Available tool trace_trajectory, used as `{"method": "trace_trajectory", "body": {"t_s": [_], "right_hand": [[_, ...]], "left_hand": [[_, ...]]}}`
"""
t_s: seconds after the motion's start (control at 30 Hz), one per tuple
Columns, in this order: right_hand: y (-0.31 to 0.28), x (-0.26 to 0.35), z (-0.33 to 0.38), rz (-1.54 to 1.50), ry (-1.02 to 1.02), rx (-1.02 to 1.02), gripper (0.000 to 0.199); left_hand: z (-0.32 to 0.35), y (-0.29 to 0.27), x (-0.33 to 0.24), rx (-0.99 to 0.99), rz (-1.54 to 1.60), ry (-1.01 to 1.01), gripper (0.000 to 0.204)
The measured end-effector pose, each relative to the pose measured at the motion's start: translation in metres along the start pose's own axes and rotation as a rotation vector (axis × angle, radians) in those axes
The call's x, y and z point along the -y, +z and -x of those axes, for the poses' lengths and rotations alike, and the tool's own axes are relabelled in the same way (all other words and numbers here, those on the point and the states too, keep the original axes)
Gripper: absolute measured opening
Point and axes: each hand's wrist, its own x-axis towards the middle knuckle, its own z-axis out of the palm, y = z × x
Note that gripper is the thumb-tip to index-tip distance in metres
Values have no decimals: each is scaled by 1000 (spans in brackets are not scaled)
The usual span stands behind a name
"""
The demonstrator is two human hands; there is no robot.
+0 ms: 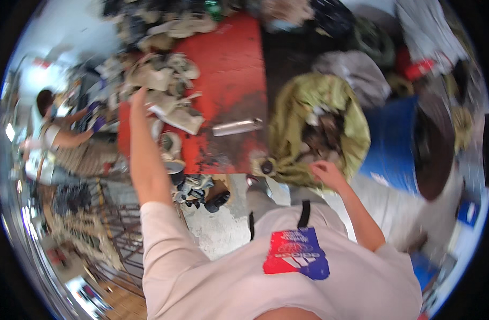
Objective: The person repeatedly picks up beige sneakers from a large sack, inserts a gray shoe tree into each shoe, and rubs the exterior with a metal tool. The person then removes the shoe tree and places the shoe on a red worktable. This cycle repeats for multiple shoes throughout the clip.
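Note:
My left arm stretches over the left side of the red table (231, 58). My left hand (140, 97) is at a heap of beige and grey pieces that look like shoe parts (156, 74); its fingers are blurred and partly lost against the heap. At the table's right, my right hand (327, 174) is over the near rim of a yellow-green sack (292, 104), fingers curled together. Anything held in them is too small to make out. Inside the sack lie dark brown and grey scraps (323, 136). A shiny metal cylinder (237, 127) rests on the tabletop between my hands.
A blue barrel (391, 144) stands right of the sack, with a grey bag (354, 72) behind. A small round object (267, 167) sits by the table's near right corner. Far left, another person (68, 133) works near a metal rack (116, 229). Dark items (201, 192) lie below the table.

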Motion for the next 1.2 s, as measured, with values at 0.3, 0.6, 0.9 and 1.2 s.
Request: {"method": "trace_trajectory", "body": {"t_s": [0.3, 0.6, 0.9, 1.2], "right_hand": [[-52, -105, -50, -159, 198, -177, 22], [-95, -214, -201, 481, 427, -41, 21], [-72, -237, -234, 904, 683, -100, 47], [-104, -234, -201, 778, 366, -274, 30]], "left_hand": [[214, 43, 274, -1, 21, 52, 18], [579, -128, 513, 476, -846, -595, 35], [663, -90, 465, 356, -722, -813, 38], [650, 7, 457, 310, -496, -703, 38]]}}
